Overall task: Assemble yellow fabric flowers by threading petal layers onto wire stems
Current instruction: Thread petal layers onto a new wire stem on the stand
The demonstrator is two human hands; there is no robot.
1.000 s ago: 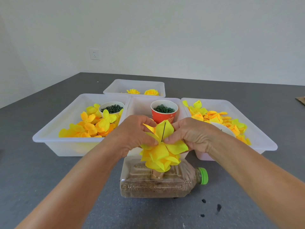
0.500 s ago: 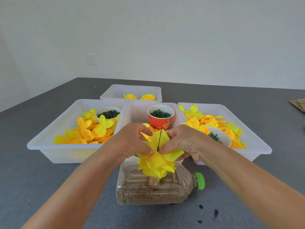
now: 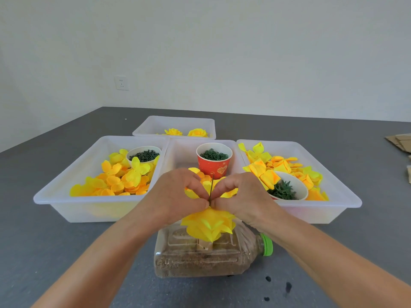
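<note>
Left hand (image 3: 178,196) and right hand (image 3: 241,196) pinch petals (image 3: 208,225) around wire (image 3: 211,187) above bottle (image 3: 200,258); red cup (image 3: 214,166) behind, trays (image 3: 66,196) flanking on surface (image 3: 44,252).

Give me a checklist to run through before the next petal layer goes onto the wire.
1. Wire tip sticks up free between the fingers: ok.
2. Left hand and right hand both pinch the petals at the wire: ok.
3. Flower sits low on the wire, above the bottle: ok.
4. Bottle lies flat on the table: ok.
5. Loose petals in the left bin and right bin: ok.
6. Top layer fully seated: cannot tell, hands cover it.
</note>
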